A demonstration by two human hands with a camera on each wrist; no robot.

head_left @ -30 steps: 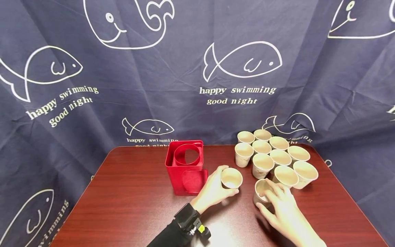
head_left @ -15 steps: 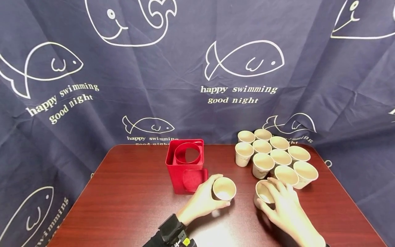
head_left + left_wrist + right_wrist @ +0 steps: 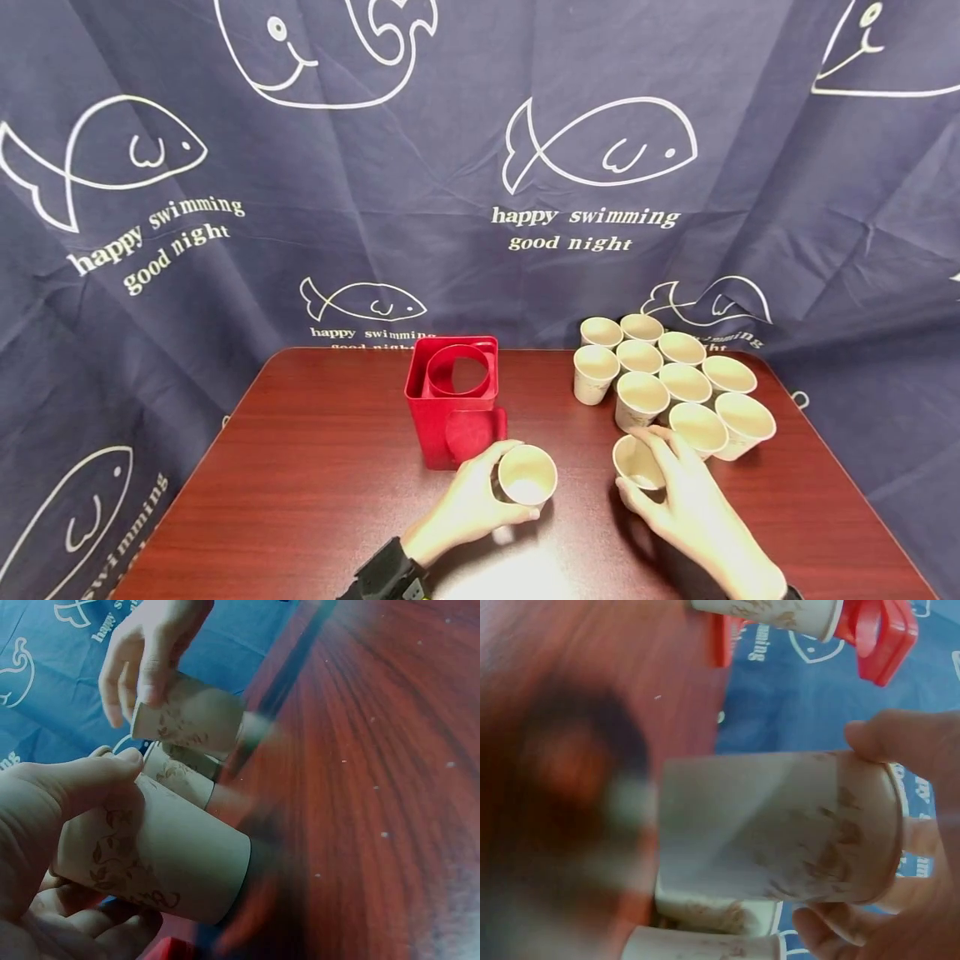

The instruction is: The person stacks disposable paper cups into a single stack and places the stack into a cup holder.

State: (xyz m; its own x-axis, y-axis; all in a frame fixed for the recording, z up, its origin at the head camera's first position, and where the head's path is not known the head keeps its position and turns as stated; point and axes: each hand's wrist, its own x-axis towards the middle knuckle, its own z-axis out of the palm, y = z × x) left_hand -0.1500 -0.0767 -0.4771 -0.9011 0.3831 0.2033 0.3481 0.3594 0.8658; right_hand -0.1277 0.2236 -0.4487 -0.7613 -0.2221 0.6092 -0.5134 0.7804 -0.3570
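My left hand (image 3: 468, 504) grips a cream paper cup (image 3: 527, 477) just above the dark red table (image 3: 315, 467), in front of a red plastic cup holder (image 3: 453, 400). In the left wrist view the thumb and fingers curl round that leaf-printed cup (image 3: 154, 859). My right hand (image 3: 678, 492) grips a second paper cup (image 3: 637, 463) at the near edge of a cluster of upright paper cups (image 3: 667, 383). The right wrist view shows this cup (image 3: 780, 825) held by thumb and fingers, lifted off the table.
The red holder has a round opening (image 3: 459, 372) on top and a round cap on its front face. A navy curtain (image 3: 480, 167) with white whale drawings hangs behind the table. The table's left half (image 3: 300, 433) holds nothing but the holder.
My left hand has drawn its cup toward me and leftward, away from the cluster. My right hand keeps its cup and has shifted only slightly.
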